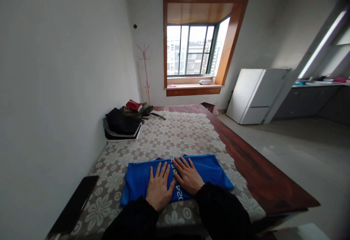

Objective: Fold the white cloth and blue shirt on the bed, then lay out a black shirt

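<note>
A folded blue shirt-like cloth (136, 180) with white lettering lies across the near part of the table. My left hand (160, 187) rests flat on its middle, fingers stretched out and pointing away from me. Just to the right, my right hand (188, 176) also presses flat on the cloth, its fingers angled toward the far left. The two thumbs come near each other over the printed text, partly covering it. Neither hand grips anything. Black sleeves cover both wrists.
A flower-patterned tablecloth (175, 130) covers most of the reddish wooden table (254, 174). On the left lies a black phone-like slab (75, 205). Farther back by the wall are black folded fabric (123, 123) and a red item (133, 105). A white fridge (254, 96) stands at right.
</note>
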The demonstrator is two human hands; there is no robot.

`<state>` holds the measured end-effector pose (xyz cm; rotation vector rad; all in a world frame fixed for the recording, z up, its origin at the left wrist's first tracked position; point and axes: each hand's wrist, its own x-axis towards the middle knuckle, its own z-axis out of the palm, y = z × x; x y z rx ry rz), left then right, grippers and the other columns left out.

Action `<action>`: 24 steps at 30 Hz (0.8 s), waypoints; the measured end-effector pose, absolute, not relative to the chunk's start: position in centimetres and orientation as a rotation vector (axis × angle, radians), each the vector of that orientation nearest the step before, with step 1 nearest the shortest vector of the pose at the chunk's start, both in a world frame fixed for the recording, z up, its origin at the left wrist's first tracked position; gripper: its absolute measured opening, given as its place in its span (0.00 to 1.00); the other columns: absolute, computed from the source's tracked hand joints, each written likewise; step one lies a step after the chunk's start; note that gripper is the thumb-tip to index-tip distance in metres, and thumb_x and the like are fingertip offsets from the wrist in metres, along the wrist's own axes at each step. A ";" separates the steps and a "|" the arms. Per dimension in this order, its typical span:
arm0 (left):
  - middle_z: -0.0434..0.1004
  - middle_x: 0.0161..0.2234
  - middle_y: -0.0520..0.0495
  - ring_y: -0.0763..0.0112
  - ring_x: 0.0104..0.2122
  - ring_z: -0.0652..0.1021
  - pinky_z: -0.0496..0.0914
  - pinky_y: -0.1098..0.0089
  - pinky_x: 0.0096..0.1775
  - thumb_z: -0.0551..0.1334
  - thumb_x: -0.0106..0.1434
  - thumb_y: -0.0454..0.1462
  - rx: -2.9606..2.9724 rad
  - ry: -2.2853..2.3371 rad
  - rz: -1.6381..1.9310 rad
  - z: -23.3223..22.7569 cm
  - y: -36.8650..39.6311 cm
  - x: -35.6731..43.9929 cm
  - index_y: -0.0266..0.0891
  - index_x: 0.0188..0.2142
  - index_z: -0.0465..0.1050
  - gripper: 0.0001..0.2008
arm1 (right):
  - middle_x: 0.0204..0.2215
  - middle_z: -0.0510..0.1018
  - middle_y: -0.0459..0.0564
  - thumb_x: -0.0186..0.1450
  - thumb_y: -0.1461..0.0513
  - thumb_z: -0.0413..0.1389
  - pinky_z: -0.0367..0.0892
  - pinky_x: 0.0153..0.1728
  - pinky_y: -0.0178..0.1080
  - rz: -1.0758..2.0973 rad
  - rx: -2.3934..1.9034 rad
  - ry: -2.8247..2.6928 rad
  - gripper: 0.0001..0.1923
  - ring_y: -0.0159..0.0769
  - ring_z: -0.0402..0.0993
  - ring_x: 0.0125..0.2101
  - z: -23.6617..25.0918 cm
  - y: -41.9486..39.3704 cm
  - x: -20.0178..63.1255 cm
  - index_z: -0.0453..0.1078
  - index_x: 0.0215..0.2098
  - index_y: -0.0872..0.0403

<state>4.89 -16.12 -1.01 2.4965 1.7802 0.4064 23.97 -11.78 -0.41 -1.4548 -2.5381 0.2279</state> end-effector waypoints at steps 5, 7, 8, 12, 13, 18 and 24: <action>0.53 0.70 0.48 0.52 0.69 0.53 0.46 0.37 0.65 0.47 0.70 0.53 2.478 1.772 0.404 -0.8 -15.6 4.7 0.48 0.69 0.53 0.31 | 0.71 0.49 0.48 0.73 0.48 0.40 0.32 0.67 0.58 0.218 -1.434 -2.540 0.32 0.48 0.37 0.70 -0.8 -11.6 24.2 0.46 0.72 0.48; 0.56 0.69 0.47 0.53 0.68 0.56 0.48 0.38 0.65 0.47 0.71 0.51 2.484 1.771 0.422 -0.6 -15.3 4.6 0.47 0.68 0.56 0.29 | 0.71 0.48 0.47 0.73 0.47 0.40 0.32 0.67 0.58 0.221 -1.430 -2.545 0.33 0.48 0.37 0.70 -0.9 -11.6 24.2 0.45 0.73 0.48; 0.57 0.69 0.46 0.53 0.67 0.57 0.48 0.39 0.65 0.47 0.72 0.49 2.493 1.772 0.438 -0.6 -15.2 4.7 0.47 0.68 0.57 0.28 | 0.71 0.48 0.47 0.73 0.47 0.40 0.32 0.67 0.58 0.221 -1.430 -2.546 0.33 0.47 0.37 0.70 -0.9 -11.6 24.2 0.44 0.73 0.48; 0.54 0.70 0.48 0.56 0.68 0.55 0.49 0.42 0.66 0.48 0.72 0.45 2.566 1.752 0.460 -0.6 -15.4 4.7 0.46 0.68 0.57 0.26 | 0.71 0.49 0.47 0.73 0.47 0.40 0.32 0.67 0.58 0.222 -1.430 -2.538 0.34 0.46 0.38 0.70 -0.7 -11.6 24.2 0.43 0.73 0.47; 0.54 0.70 0.49 0.56 0.69 0.55 0.49 0.42 0.66 0.48 0.72 0.45 2.577 1.753 0.447 -0.6 -15.6 4.4 0.47 0.68 0.57 0.26 | 0.71 0.49 0.47 0.73 0.47 0.40 0.32 0.67 0.57 0.224 -1.421 -2.534 0.34 0.46 0.38 0.70 -0.6 -11.6 24.3 0.42 0.73 0.47; 0.62 0.67 0.43 0.53 0.66 0.60 0.54 0.45 0.65 0.45 0.72 0.46 2.358 2.106 0.398 -0.6 -16.6 -1.1 0.41 0.66 0.61 0.27 | 0.72 0.47 0.47 0.74 0.50 0.40 0.38 0.68 0.52 0.237 -1.301 -2.533 0.31 0.40 0.41 0.70 -0.2 -11.1 25.6 0.42 0.73 0.46; 0.72 0.58 0.30 0.49 0.58 0.71 0.64 0.53 0.58 0.46 0.68 0.50 1.918 2.493 0.394 0.6 -20.2 -9.6 0.27 0.59 0.67 0.32 | 0.68 0.58 0.50 0.73 0.53 0.45 0.35 0.67 0.60 0.176 -1.329 -2.505 0.28 0.48 0.45 0.69 -0.4 -11.5 25.8 0.56 0.69 0.48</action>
